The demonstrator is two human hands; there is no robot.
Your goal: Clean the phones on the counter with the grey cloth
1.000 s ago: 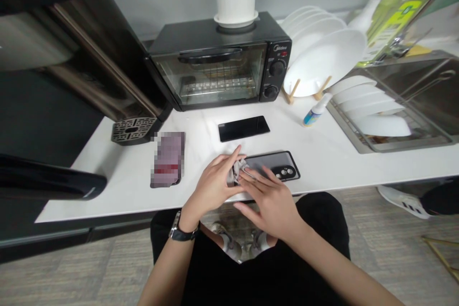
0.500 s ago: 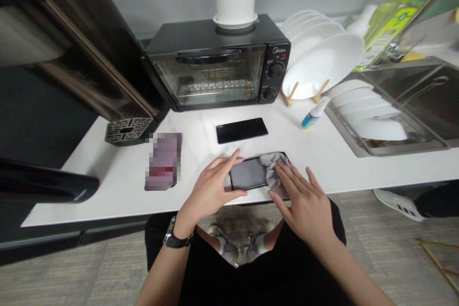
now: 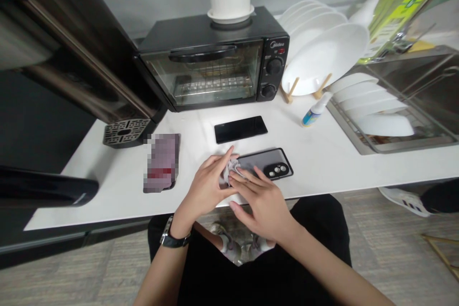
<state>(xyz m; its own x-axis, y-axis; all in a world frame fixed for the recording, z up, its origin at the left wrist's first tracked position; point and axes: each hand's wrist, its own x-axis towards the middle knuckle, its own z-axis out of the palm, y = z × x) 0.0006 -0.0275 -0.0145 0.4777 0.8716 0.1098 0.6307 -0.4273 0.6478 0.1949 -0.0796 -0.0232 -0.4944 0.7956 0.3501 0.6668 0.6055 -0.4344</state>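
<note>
On the white counter's front part lies a phone case (image 3: 256, 158) with a black rim, a greyish see-through back and camera holes at its right end. My left hand (image 3: 205, 187) grips its left end, thumb on the near edge and fingers on the far one. Under the fingertips of my right hand (image 3: 263, 203) a crumpled grey cloth (image 3: 231, 167) presses on the case's left part, close to my left palm. A black phone (image 3: 241, 129) rests just behind the case, apart from both hands. The cloth hides the case's left end.
A purple object (image 3: 162, 160), blurred by pixels, lies to the left. Behind are a toaster oven (image 3: 211, 74) and a black appliance (image 3: 127, 131). At right stand a small spray bottle (image 3: 315, 111), racked white plates (image 3: 322, 60) and a sink (image 3: 380, 148) with dishes.
My right hand has slid the cloth leftward along the case, from its right end to its left, uncovering the camera holes. My left hand keeps its grip.
</note>
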